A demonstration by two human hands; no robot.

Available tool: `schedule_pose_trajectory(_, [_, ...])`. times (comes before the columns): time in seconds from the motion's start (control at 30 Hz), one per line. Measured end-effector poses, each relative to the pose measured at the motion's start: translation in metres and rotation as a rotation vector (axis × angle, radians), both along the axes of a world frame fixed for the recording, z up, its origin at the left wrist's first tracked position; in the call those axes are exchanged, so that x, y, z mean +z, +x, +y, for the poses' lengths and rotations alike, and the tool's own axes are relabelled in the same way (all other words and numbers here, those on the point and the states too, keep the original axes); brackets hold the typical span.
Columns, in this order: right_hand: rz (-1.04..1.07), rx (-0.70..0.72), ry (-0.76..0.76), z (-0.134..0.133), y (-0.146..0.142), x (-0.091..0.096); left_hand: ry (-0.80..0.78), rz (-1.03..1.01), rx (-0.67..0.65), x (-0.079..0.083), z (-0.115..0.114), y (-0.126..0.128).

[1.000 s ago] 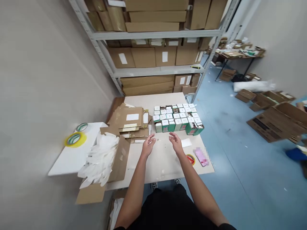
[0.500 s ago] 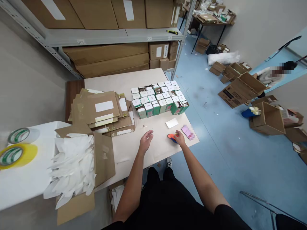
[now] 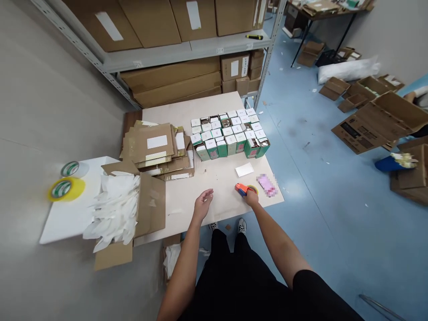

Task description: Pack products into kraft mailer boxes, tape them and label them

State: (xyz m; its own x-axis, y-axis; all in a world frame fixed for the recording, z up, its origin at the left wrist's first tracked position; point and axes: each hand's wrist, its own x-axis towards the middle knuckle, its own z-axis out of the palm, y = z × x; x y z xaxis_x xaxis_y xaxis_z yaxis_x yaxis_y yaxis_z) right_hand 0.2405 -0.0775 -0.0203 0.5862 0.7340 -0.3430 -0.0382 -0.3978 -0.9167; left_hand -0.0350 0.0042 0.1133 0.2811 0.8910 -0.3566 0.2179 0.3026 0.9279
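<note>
My right hand point(image 3: 250, 196) is closed round an orange tape dispenser point(image 3: 241, 188) with a yellow roll, near the front right of the table point(image 3: 187, 200). Just to its right lies a pink blurred flat object point(image 3: 267, 185), and a white card point(image 3: 244, 169) lies behind it. My left hand point(image 3: 203, 204) hovers over the bare tabletop with loosely curled fingers, holding nothing. A block of several small green-and-white boxes point(image 3: 230, 136) stands at the back of the table.
A stack of flattened brown cartons point(image 3: 155, 149) lies left of the boxes. An open carton of white bags point(image 3: 115, 209) and two tape rolls point(image 3: 67, 180) sit on a white board at the left. Shelving with cartons point(image 3: 174, 84) stands behind. Open cartons point(image 3: 374, 120) litter the blue floor.
My right hand moved from the middle of the table to the tape dispenser at the front right and closed on it. My view tilted down; the left hand stayed nearly in place.
</note>
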Motion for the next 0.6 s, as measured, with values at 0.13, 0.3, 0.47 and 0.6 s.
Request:
schedule_pose_trajectory(0.13, [-0.090,0.196,-0.099,0.006,0.013,0.039,0.057,-0.001,0.023,0.018,-0.003,0.015])
schedule_pose_trajectory(0.3, [-0.051,0.474,0.158,0.006,0.008,0.107,0.206,0.044,-0.001,0.062,0.014,0.033])
schedule_pose_trajectory(0.47, [-0.032,0.646,0.369,0.005,-0.003,0.169,0.285,0.087,-0.151,0.125,0.037,0.047])
schedule_pose_trajectory(0.6, [-0.048,0.757,0.425,0.004,-0.003,0.195,0.312,0.103,-0.331,0.159,0.044,0.054])
